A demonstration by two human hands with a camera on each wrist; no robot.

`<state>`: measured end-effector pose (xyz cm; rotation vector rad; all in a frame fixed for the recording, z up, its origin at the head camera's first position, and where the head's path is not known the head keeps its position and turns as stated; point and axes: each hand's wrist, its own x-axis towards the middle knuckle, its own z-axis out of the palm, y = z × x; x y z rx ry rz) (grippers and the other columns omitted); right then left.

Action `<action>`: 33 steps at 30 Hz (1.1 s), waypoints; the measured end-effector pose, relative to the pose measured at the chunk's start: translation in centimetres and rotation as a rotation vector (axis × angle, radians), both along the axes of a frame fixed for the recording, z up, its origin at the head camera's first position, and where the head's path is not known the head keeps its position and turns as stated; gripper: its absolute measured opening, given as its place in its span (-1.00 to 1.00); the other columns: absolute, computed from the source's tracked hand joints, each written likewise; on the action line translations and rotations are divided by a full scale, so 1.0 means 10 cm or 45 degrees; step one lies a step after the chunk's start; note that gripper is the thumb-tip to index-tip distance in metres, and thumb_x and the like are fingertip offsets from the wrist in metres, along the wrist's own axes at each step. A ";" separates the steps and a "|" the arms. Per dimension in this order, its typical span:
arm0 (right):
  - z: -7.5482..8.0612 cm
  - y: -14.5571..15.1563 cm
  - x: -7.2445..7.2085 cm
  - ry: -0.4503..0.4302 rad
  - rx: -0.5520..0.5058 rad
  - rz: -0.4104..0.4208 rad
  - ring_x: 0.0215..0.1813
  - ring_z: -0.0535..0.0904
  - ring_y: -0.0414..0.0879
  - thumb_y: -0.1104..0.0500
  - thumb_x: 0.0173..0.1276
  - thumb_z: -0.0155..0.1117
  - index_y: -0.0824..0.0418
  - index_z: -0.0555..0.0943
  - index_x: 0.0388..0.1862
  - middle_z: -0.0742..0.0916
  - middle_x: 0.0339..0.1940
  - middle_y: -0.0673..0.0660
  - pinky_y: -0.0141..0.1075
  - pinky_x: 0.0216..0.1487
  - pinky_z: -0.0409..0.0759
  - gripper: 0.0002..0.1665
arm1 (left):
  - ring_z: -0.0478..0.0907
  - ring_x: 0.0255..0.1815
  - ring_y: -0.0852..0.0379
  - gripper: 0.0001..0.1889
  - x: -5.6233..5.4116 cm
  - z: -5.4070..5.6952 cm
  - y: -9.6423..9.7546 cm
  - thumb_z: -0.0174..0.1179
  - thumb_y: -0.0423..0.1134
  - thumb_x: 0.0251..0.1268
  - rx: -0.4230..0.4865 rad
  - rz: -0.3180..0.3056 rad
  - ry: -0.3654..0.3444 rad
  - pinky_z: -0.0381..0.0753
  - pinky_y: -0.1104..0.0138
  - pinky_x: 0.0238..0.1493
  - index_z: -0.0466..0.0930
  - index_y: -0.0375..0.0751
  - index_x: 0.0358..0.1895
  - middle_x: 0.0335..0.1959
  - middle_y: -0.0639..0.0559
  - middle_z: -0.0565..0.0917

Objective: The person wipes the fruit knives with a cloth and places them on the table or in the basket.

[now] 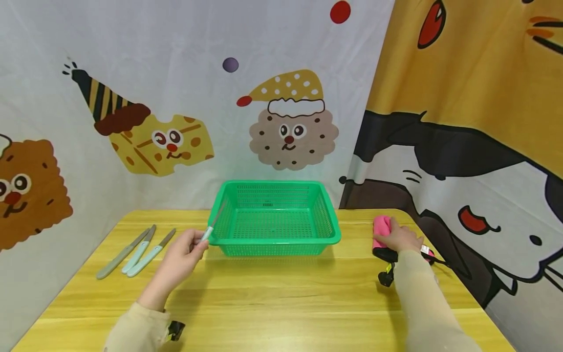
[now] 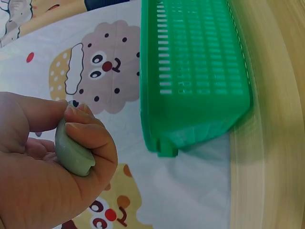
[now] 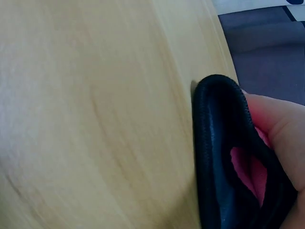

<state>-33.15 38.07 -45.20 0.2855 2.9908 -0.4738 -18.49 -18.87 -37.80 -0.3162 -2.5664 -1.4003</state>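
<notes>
My left hand (image 1: pixel 180 254) pinches a small knife by its pale green handle (image 2: pixel 74 152), the blade slanting up over the left rim of a green plastic basket (image 1: pixel 274 241). The basket has slotted walls and nothing lies inside it. At the right of the table, my right hand (image 1: pixel 401 238) grips a folded pink fabric item (image 1: pixel 380 226) with black edging (image 3: pixel 209 143). In the right wrist view its black-edged opening shows pink inside, and the thumb lies along its side. The other fingers are hidden there.
Three more knives lie on the table left of the left hand: one with a grey-green handle (image 1: pixel 115 262) and two with pale green handles (image 1: pixel 137 257). A printed cloth (image 1: pixel 184 58) hangs behind the wooden table (image 1: pixel 281 303).
</notes>
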 end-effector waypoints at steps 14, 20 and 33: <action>0.03 -0.04 0.02 0.077 0.006 -0.005 0.09 0.39 0.50 0.02 0.40 0.22 0.19 0.19 0.54 0.45 0.22 0.57 0.40 -0.01 0.37 -0.20 | 0.36 -0.50 0.10 -0.82 -0.15 0.01 0.40 -0.01 -0.33 0.57 0.303 -0.124 -0.097 0.40 0.36 -0.50 0.46 -0.40 -0.01 -0.36 -0.15 0.50; 0.05 0.00 0.04 0.129 0.017 0.006 0.10 0.44 0.44 0.12 0.37 0.23 0.14 0.23 0.53 0.49 0.22 0.53 0.33 -0.05 0.45 -0.23 | 0.39 -0.45 0.12 -0.79 -0.21 0.01 0.56 -0.10 -0.35 0.61 0.449 -0.206 -0.116 0.48 0.35 -0.43 0.43 -0.47 0.02 -0.31 -0.20 0.51; 0.61 -0.33 0.34 0.684 -0.116 0.081 0.02 0.46 0.35 0.22 0.40 0.28 0.09 0.30 0.52 0.54 0.15 0.44 0.34 0.06 0.42 -0.27 | 0.37 -0.46 0.19 -0.66 -0.27 0.09 0.76 -0.19 -0.27 0.65 0.698 -0.315 -0.193 0.45 0.40 -0.42 0.41 -0.53 0.13 -0.31 -0.11 0.48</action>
